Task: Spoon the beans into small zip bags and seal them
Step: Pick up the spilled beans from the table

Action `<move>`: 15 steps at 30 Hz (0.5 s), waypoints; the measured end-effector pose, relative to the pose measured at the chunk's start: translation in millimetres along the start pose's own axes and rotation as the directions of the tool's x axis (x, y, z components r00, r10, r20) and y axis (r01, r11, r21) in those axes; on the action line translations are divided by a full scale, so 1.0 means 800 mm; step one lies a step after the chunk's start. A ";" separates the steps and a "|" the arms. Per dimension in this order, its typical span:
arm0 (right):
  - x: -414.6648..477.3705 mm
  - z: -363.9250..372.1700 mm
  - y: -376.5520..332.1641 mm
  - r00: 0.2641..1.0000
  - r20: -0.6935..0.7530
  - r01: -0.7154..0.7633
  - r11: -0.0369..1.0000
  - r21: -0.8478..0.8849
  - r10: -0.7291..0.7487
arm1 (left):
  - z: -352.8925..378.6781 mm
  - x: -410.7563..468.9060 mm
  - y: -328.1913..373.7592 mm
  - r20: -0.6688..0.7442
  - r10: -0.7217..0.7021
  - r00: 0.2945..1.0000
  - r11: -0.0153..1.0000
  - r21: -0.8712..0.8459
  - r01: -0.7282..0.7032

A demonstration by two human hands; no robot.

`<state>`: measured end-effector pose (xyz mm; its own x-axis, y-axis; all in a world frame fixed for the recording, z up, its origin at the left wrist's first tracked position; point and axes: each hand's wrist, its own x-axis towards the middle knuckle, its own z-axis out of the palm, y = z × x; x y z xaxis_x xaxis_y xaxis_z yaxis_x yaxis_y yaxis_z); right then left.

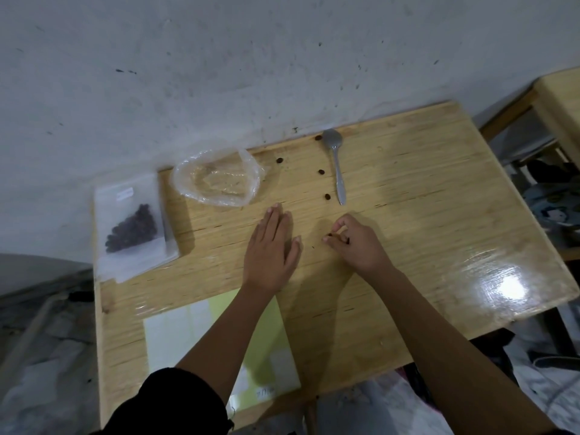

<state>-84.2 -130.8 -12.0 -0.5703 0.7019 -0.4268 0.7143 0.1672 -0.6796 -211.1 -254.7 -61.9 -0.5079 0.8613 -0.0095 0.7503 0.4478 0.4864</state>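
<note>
Your left hand (271, 243): grip wide, flat on bench (439, 215) | your right hand (354, 240): grip pinches bean (328, 238) | spoon (335, 164): long axis near-far, bowl at far end

Black sleeve (175, 400) covers the left upper arm.

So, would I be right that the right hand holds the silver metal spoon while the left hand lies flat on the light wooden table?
Not quite. The head view shows the silver metal spoon lying on the light wooden table beyond the hands; the right hand pinches small dark beans instead. The left hand does lie flat.
</note>
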 end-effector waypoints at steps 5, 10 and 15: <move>0.003 0.002 -0.007 1.000 0.026 0.017 0.987 -0.159 -0.013 | 0.002 -0.001 -0.002 -0.010 0.004 1.000 1.000 -0.001 -0.004; 0.002 -0.005 -0.004 0.998 -0.001 -0.059 0.991 0.117 0.059 | 0.001 0.000 -0.002 -0.007 0.001 1.000 1.000 -0.012 -0.001; 0.004 -0.015 -0.005 0.964 0.133 -0.226 0.446 0.866 0.231 | 0.002 0.000 -0.002 -0.008 -0.009 1.000 1.000 -0.030 0.008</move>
<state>-84.1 -120.5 -3.4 -0.4388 0.6233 -0.6473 0.0962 -0.6836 -0.7235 -211.8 -254.8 -63.8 -0.5179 0.8554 -0.0062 0.7329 0.4474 0.5126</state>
